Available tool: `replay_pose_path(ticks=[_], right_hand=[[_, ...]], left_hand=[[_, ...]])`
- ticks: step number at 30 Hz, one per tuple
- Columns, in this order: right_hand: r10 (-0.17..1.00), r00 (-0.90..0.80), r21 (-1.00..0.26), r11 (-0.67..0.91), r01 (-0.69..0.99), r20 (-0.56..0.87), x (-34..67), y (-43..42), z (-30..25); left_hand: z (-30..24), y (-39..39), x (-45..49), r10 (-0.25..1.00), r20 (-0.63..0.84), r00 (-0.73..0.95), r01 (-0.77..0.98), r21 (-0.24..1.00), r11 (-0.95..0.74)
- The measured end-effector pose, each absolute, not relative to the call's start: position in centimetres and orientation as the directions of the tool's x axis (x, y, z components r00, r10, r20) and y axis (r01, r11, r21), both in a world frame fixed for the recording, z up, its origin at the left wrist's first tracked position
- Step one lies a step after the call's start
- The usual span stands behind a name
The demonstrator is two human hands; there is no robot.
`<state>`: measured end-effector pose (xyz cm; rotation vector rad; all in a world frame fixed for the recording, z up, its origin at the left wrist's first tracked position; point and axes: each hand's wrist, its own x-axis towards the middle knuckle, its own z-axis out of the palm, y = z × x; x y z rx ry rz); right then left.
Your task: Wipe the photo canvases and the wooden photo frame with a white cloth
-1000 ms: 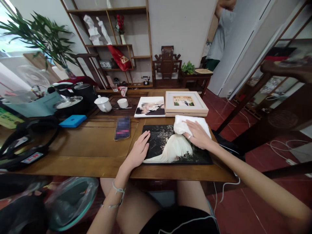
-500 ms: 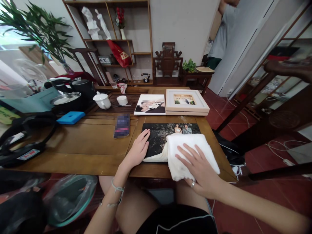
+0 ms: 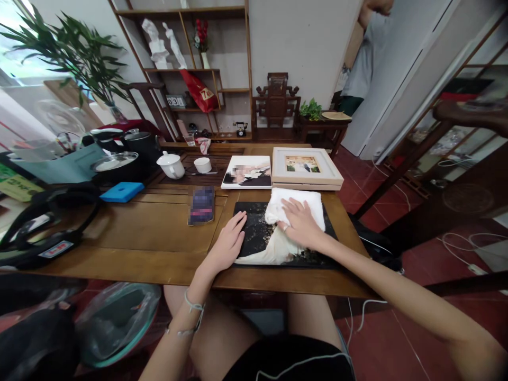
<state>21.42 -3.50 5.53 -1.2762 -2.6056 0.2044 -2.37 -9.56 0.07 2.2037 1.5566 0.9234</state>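
Note:
A dark photo panel (image 3: 254, 241) with a pale trailing dress printed on it lies flat near the front edge of the table. My left hand (image 3: 229, 241) rests open on its left edge, fingers stretched out and pointing away from me. A folded white towel (image 3: 313, 203) covers the far right part of the panel. My right hand (image 3: 301, 225) holds this towel against the panel, fingers spread over its top and the thumb side at its near edge. The towel and hand hide the people in the print.
Behind the panel lie a white-edged photo print (image 3: 246, 180) and a framed picture (image 3: 335, 177). A phone-like dark object (image 3: 201, 206), blue box (image 3: 122, 191), headphones (image 3: 85, 225), lidded white cup (image 3: 170, 165) and small bowl (image 3: 202, 165) stand leftward. A person (image 3: 365, 63) is at the back right.
My right hand has moved the towel away from me and slightly left, from the near right corner to the far side of the panel. My left hand has stayed on the left edge.

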Motion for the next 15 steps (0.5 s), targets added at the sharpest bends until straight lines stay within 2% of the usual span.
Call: replay_pose_path(ticks=[2,6,8,11,15], right_hand=[[0.733,-0.665,-0.221,0.679,0.7,0.145,21.3,-6.7,5.0],[0.514,-0.846,-0.204,0.851,0.483,0.141,22.1,-12.1,4.3],[0.479,-0.868,-0.213,0.869,0.447,0.13,22.7,-12.6,4.2],[0.535,-0.835,-0.216,0.837,0.503,0.129,23.6,-10.2,4.3],[0.709,-0.69,-0.162,0.705,0.69,0.146,23.8,-4.7,4.8]], left_hand=[[0.1,-9.6,-2.3,0.924,0.323,0.206,0.739,0.568,-0.363],[0.1,-9.5,-2.3,0.929,0.302,0.213,0.748,0.562,-0.354],[0.1,-9.5,-2.4,0.927,0.304,0.22,0.745,0.561,-0.361],[0.0,-9.5,-2.4,0.924,0.313,0.218,0.74,0.564,-0.366],[0.1,-9.6,-2.3,0.927,0.311,0.209,0.735,0.576,-0.358]])
